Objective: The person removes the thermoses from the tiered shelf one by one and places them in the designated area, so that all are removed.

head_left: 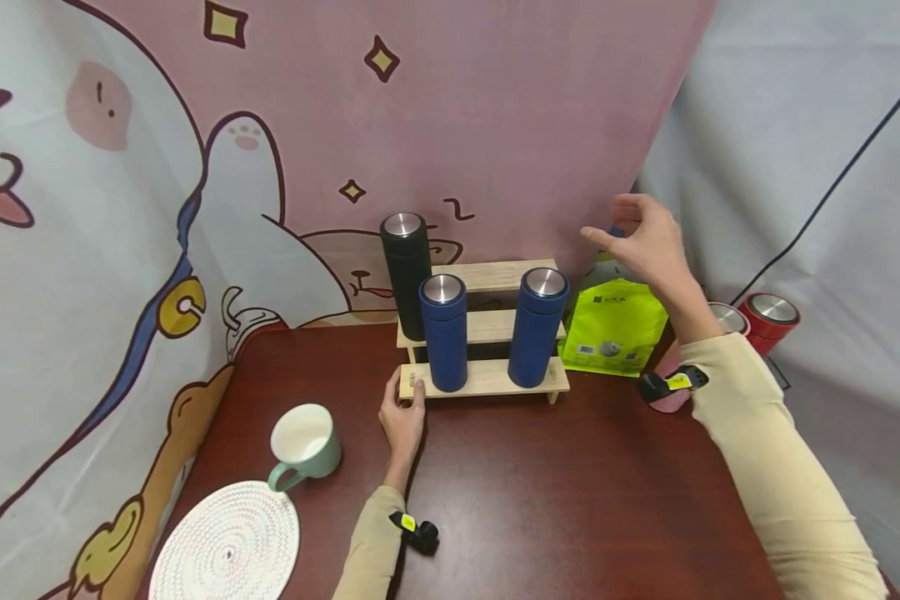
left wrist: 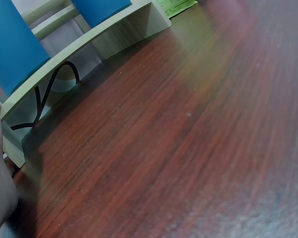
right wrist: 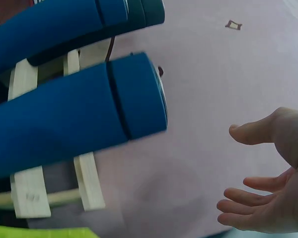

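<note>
My left hand (head_left: 402, 421) grips the left end of a stepped wooden rack (head_left: 487, 377) at its lowest shelf, thumb on top. Two blue thermos bottles stand upright on that shelf: the left blue thermos (head_left: 445, 333) near my hand and the right blue thermos (head_left: 538, 327) by the other end. On the middle step, at the left, is a black thermos (head_left: 407, 275). My right hand (head_left: 648, 242) is raised in the air right of the rack, thumb and fingers spread apart and holding nothing. In the right wrist view it faces the right blue thermos (right wrist: 84, 109).
A bright green pouch (head_left: 617, 327) stands right of the rack. Beyond my right forearm are a red thermos (head_left: 771, 321) and a pink thermos (head_left: 671, 400), partly hidden. A mint mug (head_left: 318, 454) sits at the left, beside a white woven placemat (head_left: 228, 542).
</note>
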A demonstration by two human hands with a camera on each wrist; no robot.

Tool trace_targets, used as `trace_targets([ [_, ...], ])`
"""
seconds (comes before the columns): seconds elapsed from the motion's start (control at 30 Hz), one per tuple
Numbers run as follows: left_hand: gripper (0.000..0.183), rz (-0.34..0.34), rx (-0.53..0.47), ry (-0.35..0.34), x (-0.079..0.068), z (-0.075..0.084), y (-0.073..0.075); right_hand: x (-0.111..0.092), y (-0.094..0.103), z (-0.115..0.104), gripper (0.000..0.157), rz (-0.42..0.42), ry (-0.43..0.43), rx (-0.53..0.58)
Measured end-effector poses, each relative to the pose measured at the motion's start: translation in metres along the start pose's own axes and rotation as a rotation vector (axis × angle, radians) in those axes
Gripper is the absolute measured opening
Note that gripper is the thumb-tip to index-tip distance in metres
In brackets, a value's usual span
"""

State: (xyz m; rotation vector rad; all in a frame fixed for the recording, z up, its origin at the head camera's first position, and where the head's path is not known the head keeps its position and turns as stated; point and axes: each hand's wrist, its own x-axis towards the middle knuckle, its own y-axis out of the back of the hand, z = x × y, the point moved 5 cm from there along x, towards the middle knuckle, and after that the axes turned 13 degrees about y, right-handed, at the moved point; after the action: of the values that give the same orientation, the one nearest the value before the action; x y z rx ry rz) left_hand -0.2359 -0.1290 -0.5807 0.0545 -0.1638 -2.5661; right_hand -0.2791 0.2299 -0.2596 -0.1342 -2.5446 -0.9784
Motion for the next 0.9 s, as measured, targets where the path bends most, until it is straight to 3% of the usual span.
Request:
trace_targets([
  [0.47,0.050,0.005,0.005,-0.022,0.000,0.001,0.003,0.016,-0.042,-0.046,0.078,-0.056,0.070,0.040],
  [0.9,0.050,-0.019,-0.025,0.000,-0.001,0.003,0.001,0.035,-0.089,-0.082,0.079,-0.140,0.122,0.112],
])
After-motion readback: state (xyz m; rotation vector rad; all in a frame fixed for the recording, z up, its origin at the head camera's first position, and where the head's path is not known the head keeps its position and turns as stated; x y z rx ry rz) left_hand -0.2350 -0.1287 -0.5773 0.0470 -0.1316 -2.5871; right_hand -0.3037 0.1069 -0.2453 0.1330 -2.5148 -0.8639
